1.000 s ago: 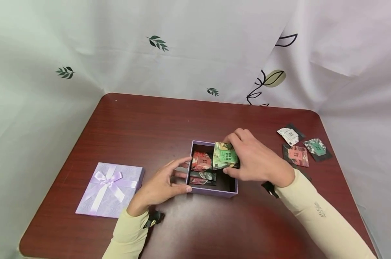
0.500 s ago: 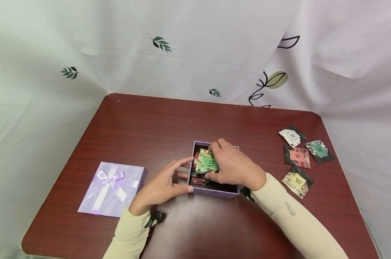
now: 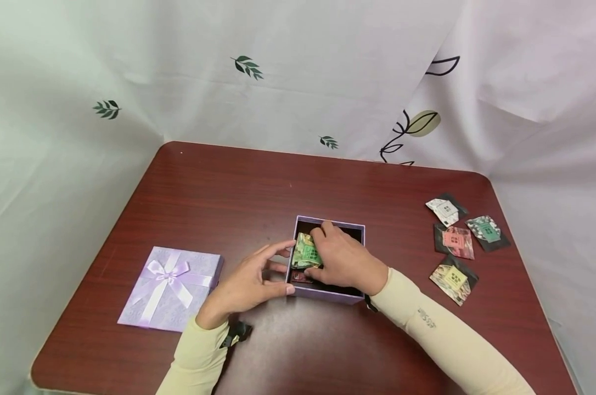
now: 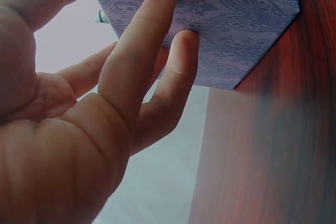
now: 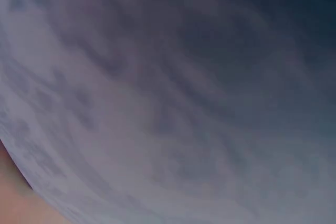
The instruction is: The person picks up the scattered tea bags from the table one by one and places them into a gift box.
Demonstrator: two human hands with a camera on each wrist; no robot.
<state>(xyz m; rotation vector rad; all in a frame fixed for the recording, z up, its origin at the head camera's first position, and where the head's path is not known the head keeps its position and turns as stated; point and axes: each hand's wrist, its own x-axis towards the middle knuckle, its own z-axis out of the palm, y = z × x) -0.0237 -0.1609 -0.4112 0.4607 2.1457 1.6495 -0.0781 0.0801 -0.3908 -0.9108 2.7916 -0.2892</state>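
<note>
Inside the lidless purple box [image 3: 322, 296], my right hand [image 3: 344, 259] pinches a green-labelled sachet [image 3: 306, 251] lying against the left wall. A dark red sachet [image 3: 300, 276] shows just in front of it; anything under the green one is hidden. My left hand [image 3: 246, 282] touches the box's left side with spread fingers. In the left wrist view, its fingertips [image 4: 184, 43] rest on the patterned outer wall [image 4: 236, 35]. The right wrist view is filled by a blurred close-up of a patterned pale purple surface [image 5: 131, 129].
A purple lid [image 3: 150, 285] with a ribbon bow lies on the left of the dark red wooden table [image 3: 229, 186]. Several sachets lie at the right, among them a yellow-labelled one [image 3: 454, 278] and a white one [image 3: 445, 210]. Pale curtains [image 3: 298, 71] hang behind.
My right hand has carried the green sachet left and lowered it into the box, over the red sachet seen there before. The left hand has stayed at the box's side.
</note>
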